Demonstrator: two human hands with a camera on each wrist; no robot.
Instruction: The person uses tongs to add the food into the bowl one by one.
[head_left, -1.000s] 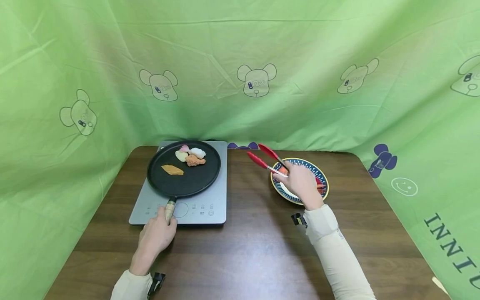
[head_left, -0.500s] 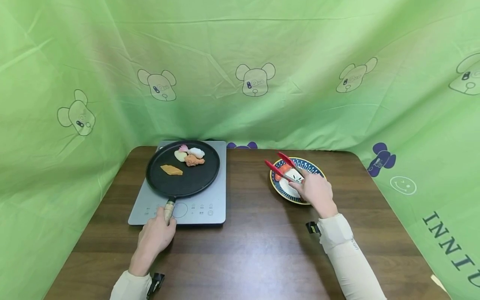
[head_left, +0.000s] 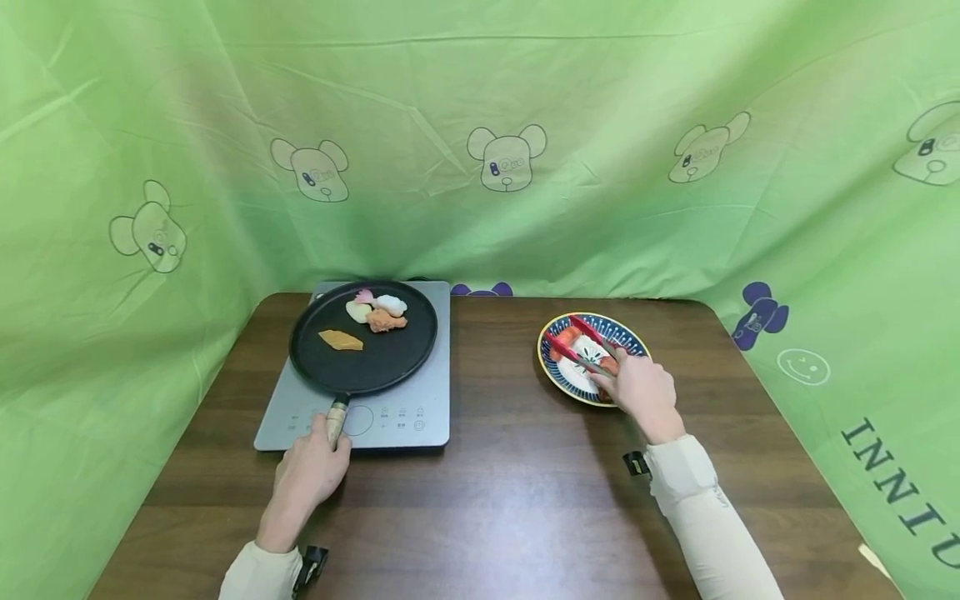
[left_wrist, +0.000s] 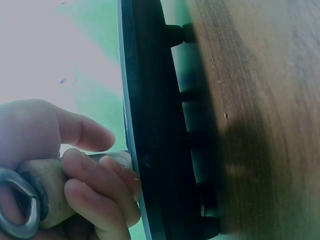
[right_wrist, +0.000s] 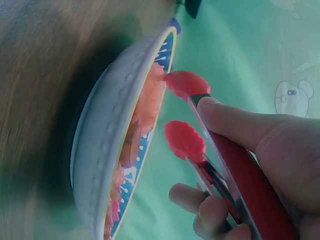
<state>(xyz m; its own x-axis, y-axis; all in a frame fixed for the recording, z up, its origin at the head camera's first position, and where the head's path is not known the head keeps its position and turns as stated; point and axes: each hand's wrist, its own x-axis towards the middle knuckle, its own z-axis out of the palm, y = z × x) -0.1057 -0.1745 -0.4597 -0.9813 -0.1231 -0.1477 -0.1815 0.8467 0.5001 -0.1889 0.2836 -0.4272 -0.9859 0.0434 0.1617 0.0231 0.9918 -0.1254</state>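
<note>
My left hand (head_left: 309, 471) grips the wooden handle (head_left: 337, 421) of a flat black pan (head_left: 375, 367) in the head view. In the left wrist view, fingers (left_wrist: 102, 197) curl round that handle (left_wrist: 52, 187), which ends in a metal ring. Several food pieces sit in the pan, including a yellow-brown piece (head_left: 341, 340) and a fried brown piece (head_left: 386, 320). My right hand (head_left: 645, 396) holds red-tipped tongs (head_left: 564, 350), spread apart over a blue-patterned plate (head_left: 551, 377). Nothing shows between the tips in the right wrist view. An orange-red piece (right_wrist: 151, 97) lies close by on the plate.
Beneath the pan is a grey induction cooktop (head_left: 427, 400) on the left of the brown wooden table (head_left: 510, 475). Green printed cloth (head_left: 600, 233) hangs behind and along both sides of the table.
The right hand has moved right and slightly nearer with the tongs, whose tips now sit above the plate rather than left of it. The left hand keeps its grip on the pan handle.
</note>
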